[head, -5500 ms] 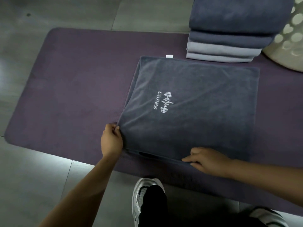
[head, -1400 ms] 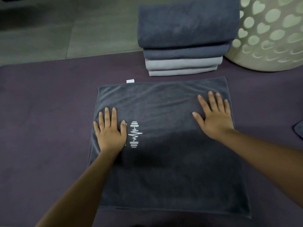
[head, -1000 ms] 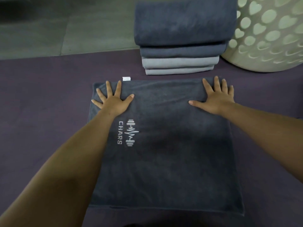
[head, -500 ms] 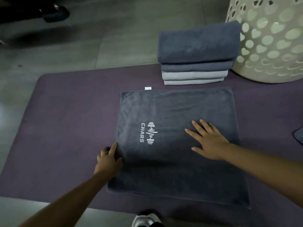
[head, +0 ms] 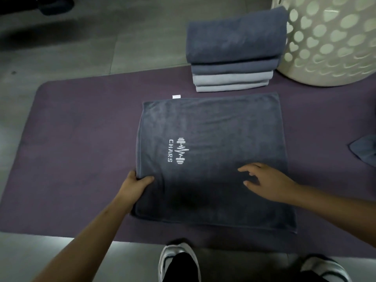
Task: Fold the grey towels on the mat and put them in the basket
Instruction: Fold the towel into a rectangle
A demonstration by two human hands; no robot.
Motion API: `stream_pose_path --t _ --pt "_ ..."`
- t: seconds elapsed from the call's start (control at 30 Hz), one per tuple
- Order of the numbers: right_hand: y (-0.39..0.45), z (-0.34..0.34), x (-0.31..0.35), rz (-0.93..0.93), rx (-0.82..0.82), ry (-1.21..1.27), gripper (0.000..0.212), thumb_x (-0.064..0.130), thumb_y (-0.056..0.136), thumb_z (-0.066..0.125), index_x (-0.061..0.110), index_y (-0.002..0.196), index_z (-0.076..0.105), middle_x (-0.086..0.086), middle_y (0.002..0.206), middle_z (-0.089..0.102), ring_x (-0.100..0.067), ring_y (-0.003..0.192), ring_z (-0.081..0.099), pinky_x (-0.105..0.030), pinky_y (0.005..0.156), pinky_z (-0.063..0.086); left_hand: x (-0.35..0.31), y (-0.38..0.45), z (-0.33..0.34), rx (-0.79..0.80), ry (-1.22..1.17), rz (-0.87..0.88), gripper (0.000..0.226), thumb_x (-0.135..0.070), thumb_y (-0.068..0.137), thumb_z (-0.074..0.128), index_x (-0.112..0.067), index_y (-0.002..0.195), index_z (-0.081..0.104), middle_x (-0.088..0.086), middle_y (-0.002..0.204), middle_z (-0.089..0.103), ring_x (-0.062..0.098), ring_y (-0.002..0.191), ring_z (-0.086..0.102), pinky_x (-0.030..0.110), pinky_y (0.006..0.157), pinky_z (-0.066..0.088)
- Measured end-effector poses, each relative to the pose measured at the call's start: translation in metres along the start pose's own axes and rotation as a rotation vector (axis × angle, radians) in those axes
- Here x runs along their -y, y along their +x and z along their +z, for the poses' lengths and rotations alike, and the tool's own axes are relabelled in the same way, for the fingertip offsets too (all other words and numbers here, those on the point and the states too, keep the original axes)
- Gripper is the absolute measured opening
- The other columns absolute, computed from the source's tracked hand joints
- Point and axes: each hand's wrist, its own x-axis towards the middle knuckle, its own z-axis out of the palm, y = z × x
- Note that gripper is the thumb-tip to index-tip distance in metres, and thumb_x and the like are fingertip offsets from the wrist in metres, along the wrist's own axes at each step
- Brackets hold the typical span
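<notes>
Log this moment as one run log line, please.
step: folding | left hand: grips towel left edge | right hand: open over towel | folded stack: beside basket

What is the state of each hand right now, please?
Left hand: closed, gripping the left edge of the dark grey towel.
Right hand: open, holding nothing, fingers spread over the same towel; contact cannot be told.
</notes>
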Motion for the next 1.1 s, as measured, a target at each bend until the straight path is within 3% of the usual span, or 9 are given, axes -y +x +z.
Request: stream_pose_path --t 0.17,0.27,0.4,0.5,0.6,0.7,0.8,0.93,1.1 --pt "-0.009 -0.003 0.008 0.100 -0.076 0.466 0.028 0.024 0.095 0.052 0.029 0.123 0.054 0.007 0.115 0.061 -0.008 0.098 0.062 -0.024 0.090 0.048 -0.048 -0.059 0.044 0.146 0.037 0.362 0.066 -0.011 0.089 0.062 -0.029 0.144 0.032 -0.013 0.126 0.049 0.009 0.114 0.047 0.025 0.091 0.036" --pt "-0.018 -0.008 0.008 0.199 -0.096 0.758 0.024 0.025 0.099 0.044 0.026 0.121 0.054 0.002 0.109 0.064 -0.015 0.088 0.068 -0.027 0.079 0.053 -0.062 -0.086 0.092 0.332 0.135 0.442 0.079 -0.017 0.091 0.061 -0.036 0.150 0.013 -0.017 0.132 0.042 0.006 0.121 0.043 0.016 0.093 0.034" --pt "-0.035 0.002 -0.009 0.383 -0.151 1.040 0.034 0.044 0.098 0.040 0.023 0.116 0.061 -0.003 0.104 0.069 -0.021 0.090 0.069 -0.037 0.082 0.056 -0.070 -0.111 0.164 0.487 0.229 0.488 0.085 -0.020 0.092 0.060 -0.036 0.151 0.000 -0.017 0.125 0.038 -0.005 0.106 0.039 -0.010 0.070 0.028" --pt "-0.044 0.015 -0.028 0.530 -0.172 1.153 0.050 0.058 0.092 0.038 0.021 0.111 0.065 -0.007 0.108 0.069 -0.025 0.098 0.066 -0.042 0.088 0.053 -0.070 -0.109 0.209 0.647 0.200 0.451 0.086 -0.017 0.093 0.058 -0.037 0.151 -0.003 -0.014 0.116 0.052 -0.004 0.093 0.054 0.000 0.076 0.043" --pt "-0.048 0.025 -0.043 0.632 -0.150 1.197 0.065 0.070 0.084 0.039 0.021 0.123 0.058 -0.005 0.125 0.060 -0.024 0.114 0.057 -0.044 0.101 0.045 -0.067 -0.099 0.227 0.735 0.212 0.403 0.073 -0.012 0.094 0.052 -0.026 0.152 0.011 -0.005 0.108 0.061 0.011 0.098 0.064 0.031 0.094 0.051" --pt "-0.052 0.028 -0.047 0.585 -0.060 0.840 0.044 0.053 0.088 0.055 0.022 0.119 0.047 -0.003 0.117 0.057 -0.023 0.110 0.055 -0.037 0.091 0.048 -0.052 -0.089 0.214 0.563 0.331 0.565 0.050 -0.006 0.091 0.050 -0.017 0.139 0.043 -0.008 0.106 0.056 0.010 0.097 0.057 0.034 0.098 0.045" --pt "-0.055 0.035 -0.046 0.530 0.010 0.475 0.048 0.037 0.089 0.062 0.013 0.126 0.044 -0.009 0.120 0.056 -0.027 0.114 0.054 -0.029 0.087 0.043 -0.018 -0.079 0.184 0.306 0.505 0.804 0.042 -0.012 0.087 0.047 -0.017 0.129 0.054 -0.003 0.122 0.050 0.013 0.114 0.044 0.032 0.104 0.038" --pt "-0.064 0.039 -0.041 0.505 -0.186 0.403 0.015 0.023 0.098 0.046 0.010 0.098 0.038 -0.010 0.093 0.055 -0.034 0.095 0.059 -0.032 0.068 0.039 0.025 -0.053 0.166 0.147 0.930 1.255 0.057 -0.036 0.086 0.041 -0.011 0.136 0.046 0.015 0.145 0.040 0.028 0.134 0.032 0.046 0.110 0.029" --pt "-0.071 0.040 -0.057 0.501 -0.178 0.289 0.021 0.024 0.098 0.047 0.010 0.092 0.032 -0.021 0.102 0.061 -0.037 0.095 0.060 -0.030 0.064 0.032 0.050 -0.028 0.163 0.178 1.212 1.406 0.076 -0.053 0.090 0.037 -0.016 0.153 0.015 0.021 0.155 0.021 0.037 0.143 0.017 0.049 0.112 0.017"
